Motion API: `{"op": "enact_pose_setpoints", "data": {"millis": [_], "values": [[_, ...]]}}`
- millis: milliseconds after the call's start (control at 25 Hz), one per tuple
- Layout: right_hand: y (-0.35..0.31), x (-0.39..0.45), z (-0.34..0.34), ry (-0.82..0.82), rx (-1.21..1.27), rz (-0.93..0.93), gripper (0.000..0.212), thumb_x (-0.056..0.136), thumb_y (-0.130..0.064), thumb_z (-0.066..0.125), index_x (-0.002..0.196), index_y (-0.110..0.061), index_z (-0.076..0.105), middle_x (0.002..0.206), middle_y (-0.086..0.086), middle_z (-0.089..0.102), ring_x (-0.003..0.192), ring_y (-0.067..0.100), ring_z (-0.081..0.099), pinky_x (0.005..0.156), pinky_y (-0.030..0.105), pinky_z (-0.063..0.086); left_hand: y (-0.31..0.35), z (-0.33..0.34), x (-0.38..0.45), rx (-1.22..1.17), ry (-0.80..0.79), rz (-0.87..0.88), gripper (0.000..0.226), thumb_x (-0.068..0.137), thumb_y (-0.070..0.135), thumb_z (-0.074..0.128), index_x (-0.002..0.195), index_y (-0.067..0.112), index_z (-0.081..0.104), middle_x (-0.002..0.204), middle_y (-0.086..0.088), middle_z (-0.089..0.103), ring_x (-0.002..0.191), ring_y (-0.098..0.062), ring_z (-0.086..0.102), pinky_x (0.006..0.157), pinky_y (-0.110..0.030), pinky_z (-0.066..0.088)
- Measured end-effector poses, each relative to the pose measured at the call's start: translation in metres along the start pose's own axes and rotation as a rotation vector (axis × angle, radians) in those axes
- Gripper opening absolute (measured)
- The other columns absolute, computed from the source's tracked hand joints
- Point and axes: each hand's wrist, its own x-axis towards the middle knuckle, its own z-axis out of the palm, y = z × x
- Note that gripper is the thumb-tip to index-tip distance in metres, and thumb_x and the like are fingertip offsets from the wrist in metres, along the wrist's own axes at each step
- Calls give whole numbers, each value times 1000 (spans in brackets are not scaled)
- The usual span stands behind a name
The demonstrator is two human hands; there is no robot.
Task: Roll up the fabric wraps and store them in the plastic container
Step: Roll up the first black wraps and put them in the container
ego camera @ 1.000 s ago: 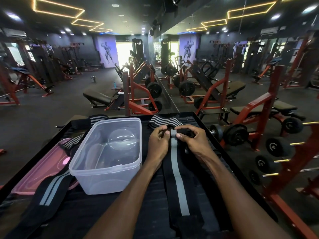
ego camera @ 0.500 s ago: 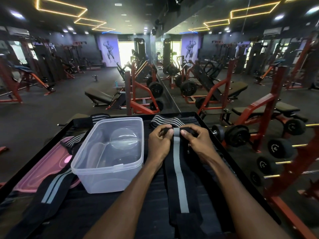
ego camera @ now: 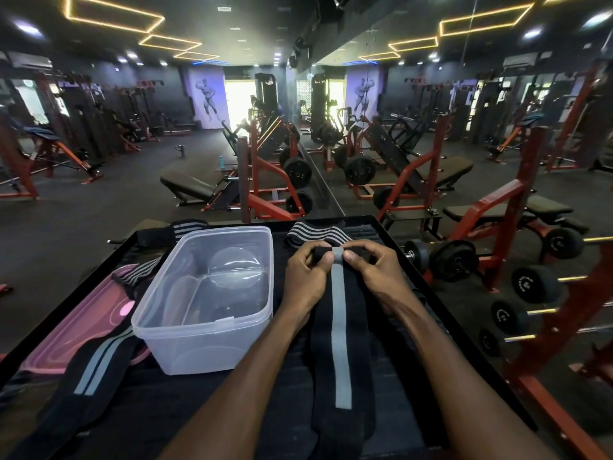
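Left hand (ego camera: 306, 277) and right hand (ego camera: 374, 270) both pinch the rolled far end of the black wrap (ego camera: 341, 343). Clear container (ego camera: 205, 303) sits just left, open-topped.

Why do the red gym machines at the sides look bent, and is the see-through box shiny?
Head view: the wide lens bows the red weight racks near the edges; the clear plastic container shows soft pale glints; the room is dim, and both hands on the black grey-striped wrap look sharp.
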Motion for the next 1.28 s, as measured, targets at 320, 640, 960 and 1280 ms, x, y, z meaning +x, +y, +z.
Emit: {"op": "enact_pose_setpoints", "data": {"millis": [320,640,960,1280], "values": [[1,-3,-1,-86,-1,53,10,93,-14,66,100,-14,74,101,0,73,94,4,66,84,17,50,0,-5,2,85,32,-32,7,90,26,67,90,20,72,85,5,76,87,-14,72,87,-40,55],[9,5,-5,-66,-58,-25,28,91,-3,64,87,-30,68,88,-6,69,89,14,63,90,36,49,4,0,1,-46,-30,-93,24,90,32,68,101,11,73,95,-4,76,92,-17,71,84,-29,54],[7,2,-2,-105,-4,99,8,94,-23,65,91,-20,71,91,-3,70,88,9,63,82,23,47,3,-5,1,52,-41,17,18,88,4,67,102,13,73,99,4,75,90,-3,68,87,-19,50],[7,1,-5,-90,-61,-66,17,85,2,70,100,-6,70,100,4,70,92,3,63,85,15,49,4,-4,1,-14,-60,-172,25,89,35,71,97,12,74,89,-1,77,84,-12,72,74,-24,55]]}}
